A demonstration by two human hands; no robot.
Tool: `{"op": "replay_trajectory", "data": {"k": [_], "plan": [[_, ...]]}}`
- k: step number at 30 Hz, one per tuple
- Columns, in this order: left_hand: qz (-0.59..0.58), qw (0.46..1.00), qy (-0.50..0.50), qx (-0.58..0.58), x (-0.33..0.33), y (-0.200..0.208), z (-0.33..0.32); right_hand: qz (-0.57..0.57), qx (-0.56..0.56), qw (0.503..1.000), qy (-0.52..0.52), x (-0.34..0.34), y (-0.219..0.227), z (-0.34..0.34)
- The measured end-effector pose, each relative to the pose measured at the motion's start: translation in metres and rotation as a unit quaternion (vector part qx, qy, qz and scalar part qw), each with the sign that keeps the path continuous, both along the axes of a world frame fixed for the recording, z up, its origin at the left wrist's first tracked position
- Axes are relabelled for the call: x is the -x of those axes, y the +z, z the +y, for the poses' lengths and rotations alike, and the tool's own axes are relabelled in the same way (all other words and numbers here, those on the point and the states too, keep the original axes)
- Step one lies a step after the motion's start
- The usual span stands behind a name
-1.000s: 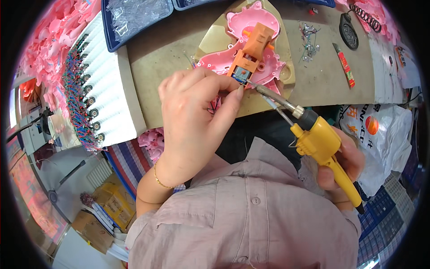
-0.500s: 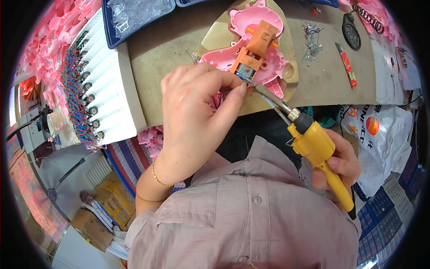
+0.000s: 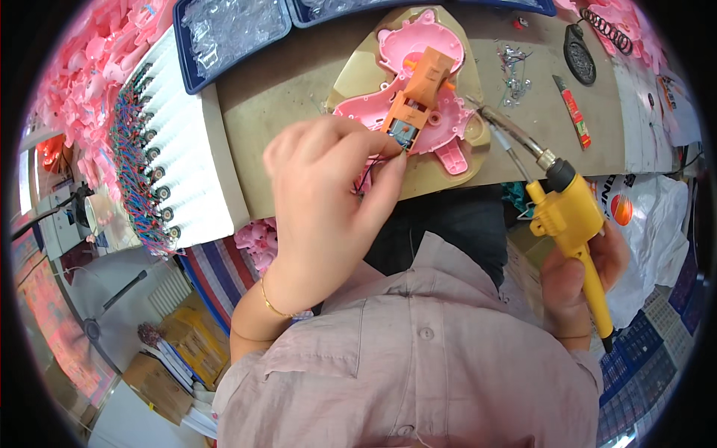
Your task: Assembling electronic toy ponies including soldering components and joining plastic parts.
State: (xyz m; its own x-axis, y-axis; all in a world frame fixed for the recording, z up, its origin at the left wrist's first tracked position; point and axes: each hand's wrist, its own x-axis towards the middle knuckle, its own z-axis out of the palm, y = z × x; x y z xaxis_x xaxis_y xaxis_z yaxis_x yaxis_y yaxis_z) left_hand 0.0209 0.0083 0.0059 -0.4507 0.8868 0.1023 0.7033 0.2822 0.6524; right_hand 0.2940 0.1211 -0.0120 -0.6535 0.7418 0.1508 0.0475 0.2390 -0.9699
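A pink plastic toy shell (image 3: 418,45) lies on a tan shaped board (image 3: 358,71) at the table's near edge. An orange motor block (image 3: 420,93) sits in the shell. My left hand (image 3: 328,194) rests at the block's near end, its fingertips pinching thin dark wires (image 3: 366,175) there. My right hand (image 3: 579,276) grips a yellow soldering gun (image 3: 567,216). Its metal tip (image 3: 485,116) points up and left and hangs just right of the shell, apart from the block.
A white rack (image 3: 179,149) with several small wired parts stands at the left. Blue trays (image 3: 224,30) of clear parts sit at the back. A red-handled tool (image 3: 573,112), a black round part (image 3: 579,56) and loose metal bits (image 3: 511,63) lie at the right. Pink shells (image 3: 82,67) pile up far left.
The soldering gun's tip has pulled away from the orange block to the right. My right hand moved right and down with it. My left hand stays on the wires.
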Motion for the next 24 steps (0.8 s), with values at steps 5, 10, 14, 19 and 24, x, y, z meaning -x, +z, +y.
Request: {"op": "replay_trajectory", "data": {"k": [5,10,14,19,24], "plan": [[0.291,0.949,-0.028,-0.116,-0.013,-0.004,-0.004,0.034,-0.110,0.979,-0.167,-0.003,-0.010,0.009],[0.371,0.914,-0.104,-0.129,-0.014,-0.014,0.025,0.088,-0.118,0.963,-0.226,0.000,-0.011,0.017],[0.261,0.947,-0.139,-0.124,-0.016,0.016,0.037,0.095,-0.145,0.960,-0.221,-0.011,-0.014,0.020],[0.058,0.985,-0.164,0.013,0.026,0.026,0.068,0.098,-0.087,0.948,-0.290,-0.016,-0.017,0.029],[-0.158,0.987,-0.018,-0.020,0.056,-0.007,0.027,0.097,-0.144,0.950,-0.259,-0.003,-0.017,0.026]]}}
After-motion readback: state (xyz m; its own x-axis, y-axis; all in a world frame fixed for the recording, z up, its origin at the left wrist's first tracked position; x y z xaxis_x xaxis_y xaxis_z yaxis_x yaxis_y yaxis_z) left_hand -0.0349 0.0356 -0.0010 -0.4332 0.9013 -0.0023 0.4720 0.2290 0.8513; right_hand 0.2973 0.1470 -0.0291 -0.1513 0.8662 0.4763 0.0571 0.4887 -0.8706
